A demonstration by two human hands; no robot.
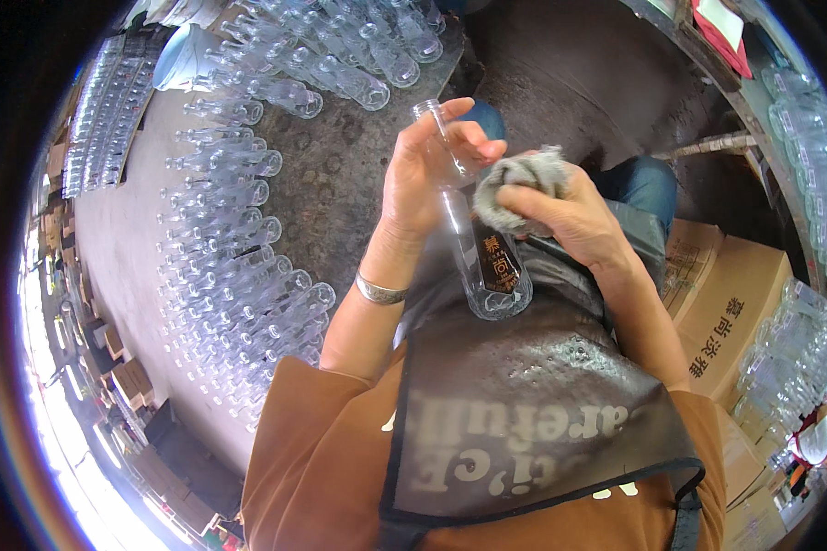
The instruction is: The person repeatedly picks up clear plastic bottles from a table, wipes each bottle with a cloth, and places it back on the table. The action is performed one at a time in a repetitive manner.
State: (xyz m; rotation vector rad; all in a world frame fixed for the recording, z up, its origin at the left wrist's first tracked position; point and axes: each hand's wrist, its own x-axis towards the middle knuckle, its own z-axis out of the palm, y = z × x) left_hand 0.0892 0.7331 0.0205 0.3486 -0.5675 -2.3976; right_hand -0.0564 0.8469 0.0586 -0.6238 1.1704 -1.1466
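Observation:
A clear glass bottle (pixel 465 253) with a black label slants over my lap, its open mouth up and away from me and its base near my apron (pixel 524 367). My left hand (pixel 413 174) holds it around the neck, fingers curled and partly spread. Bunched in my right hand (pixel 583 220) is a grey cloth (pixel 522 188), right beside the bottle's shoulder. Whether the cloth touches the glass I cannot tell. A silver bracelet (pixel 379 292) sits on my left wrist.
Many clear bottles (pixel 239 165) stand in curved rows on the floor at left and far ahead. More bottles (pixel 813 165) stand at the right. A cardboard box (pixel 740 294) lies beside my right arm. A pale bucket (pixel 186 57) stands far left, near a wooden bar (pixel 715 145) opposite.

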